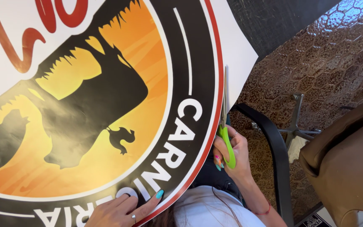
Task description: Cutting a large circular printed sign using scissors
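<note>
We see a large printed sheet (pixel 85 96) filling the left and middle of the view — a round design with an orange centre, a black silhouette, a black ring carrying white letters and a thin red outer line on a white margin. Low at the bottom edge, our left hand (pixel 120 212) lies flat on the sheet, fingers loosely spread, the forefinger with its turquoise nail stretched toward the red line, a ring on one finger. It presses the sheet and pinches nothing.

Further right, our right hand (pixel 232 153) grips a pair of scissors (pixel 224 126) with bright green handles, fingers curled through and around them. The blades point up along the sheet's right edge, just outside the red line, with the white margin between them — how far apart they stand we cannot tell. A red cord circles the wrist.

Right of the hand curves the black arm of a chair (pixel 274 147), then a brown patterned floor (pixel 337 54), and at the far right a tan leather bag (pixel 345 164).
</note>
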